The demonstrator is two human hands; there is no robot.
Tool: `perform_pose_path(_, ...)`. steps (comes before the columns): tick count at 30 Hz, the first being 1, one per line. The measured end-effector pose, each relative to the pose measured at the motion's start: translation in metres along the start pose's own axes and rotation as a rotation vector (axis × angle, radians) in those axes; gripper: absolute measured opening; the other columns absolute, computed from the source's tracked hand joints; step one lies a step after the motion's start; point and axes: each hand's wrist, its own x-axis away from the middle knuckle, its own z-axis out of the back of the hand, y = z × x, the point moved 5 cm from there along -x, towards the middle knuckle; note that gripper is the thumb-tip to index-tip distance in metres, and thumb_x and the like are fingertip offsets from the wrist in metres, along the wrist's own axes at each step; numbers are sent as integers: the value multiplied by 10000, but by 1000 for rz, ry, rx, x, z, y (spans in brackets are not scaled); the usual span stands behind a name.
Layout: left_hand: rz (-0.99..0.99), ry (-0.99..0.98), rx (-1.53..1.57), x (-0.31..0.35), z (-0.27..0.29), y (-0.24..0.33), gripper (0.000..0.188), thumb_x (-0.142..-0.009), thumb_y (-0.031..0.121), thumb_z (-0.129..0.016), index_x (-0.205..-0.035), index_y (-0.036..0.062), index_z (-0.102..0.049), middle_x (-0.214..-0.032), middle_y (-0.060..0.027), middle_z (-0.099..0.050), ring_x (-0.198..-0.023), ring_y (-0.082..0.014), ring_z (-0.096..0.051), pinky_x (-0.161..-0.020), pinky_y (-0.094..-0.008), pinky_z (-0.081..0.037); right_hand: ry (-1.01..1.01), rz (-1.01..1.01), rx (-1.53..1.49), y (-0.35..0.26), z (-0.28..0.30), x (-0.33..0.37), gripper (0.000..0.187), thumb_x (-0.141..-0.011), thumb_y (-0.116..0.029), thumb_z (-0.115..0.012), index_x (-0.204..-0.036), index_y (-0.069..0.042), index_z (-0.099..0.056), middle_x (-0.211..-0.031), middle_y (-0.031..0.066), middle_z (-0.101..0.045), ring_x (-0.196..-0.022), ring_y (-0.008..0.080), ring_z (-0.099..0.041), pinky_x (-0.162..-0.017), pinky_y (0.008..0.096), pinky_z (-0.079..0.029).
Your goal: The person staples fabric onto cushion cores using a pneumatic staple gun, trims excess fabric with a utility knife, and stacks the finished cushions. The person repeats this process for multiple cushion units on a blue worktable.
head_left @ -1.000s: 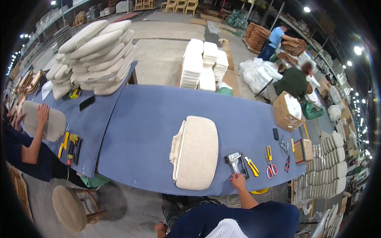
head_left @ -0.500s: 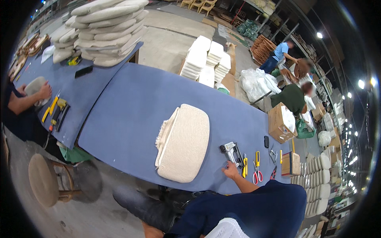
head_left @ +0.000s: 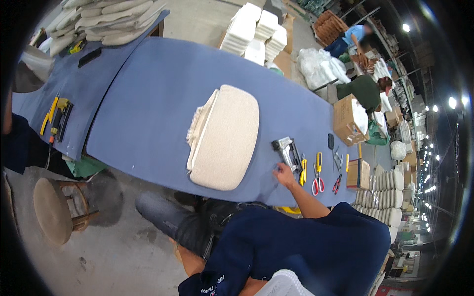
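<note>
My right hand rests at the near side of the blue-covered table, its fingers apart and nothing in them. Just beyond it lies a silver and black staple gun; whether the fingertips touch it I cannot tell. Left of that hand, a beige fabric-covered cushion lies flat, with a folded, frayed fabric edge along its left side. My left forearm hangs low beside my leg. Of my left hand only a sliver shows, its fingers hidden.
A yellow utility knife, red-handled scissors and pliers lie to the right. Cardboard boxes stand at the table's right end. At left, another person's table bears yellow tools. A round stool stands on the floor.
The view has tilted, so the table and cushion sit higher in it. My right hand stays by the staple gun. The person at left has lifted a grey cushion-like piece.
</note>
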Motion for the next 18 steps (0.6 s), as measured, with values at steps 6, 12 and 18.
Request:
perform_pose_path(6,-475,170,-116,30,8,110,379,-985,240,-644,-1316,61,-594,-1014,-67,-708,-883,-206,-694,-783,-309,-556,-251,-251,-965,-111,-56,21,620,-973,-405,-712,-1416,-5,-546,-1300,163,-657,-1180,286,-635,-1016,411,-511)
perform_pose_path(12,-1123,-192,-525,166,-173,208,460,-1050,166,-578,-1471,8,-485,-1203,-115,-673,-1106,-204,-648,-962,-326,-514,-116,-52,-1088,-183,-74,0,589,-954,-311,-753,-1393,18,-540,-1277,156,-676,-1133,250,-671,-979,431,-535)
perform_pose_path(18,-1209,-757,-991,276,-427,149,555,-1083,350,-540,-1505,-7,-483,-1525,-196,-519,-1410,-296,-487,-1169,-400,-372,168,197,-428,-301,34,60,612,-912,-298,-755,-1370,36,-524,-1235,239,-680,-1124,376,-682,-987,449,-529)
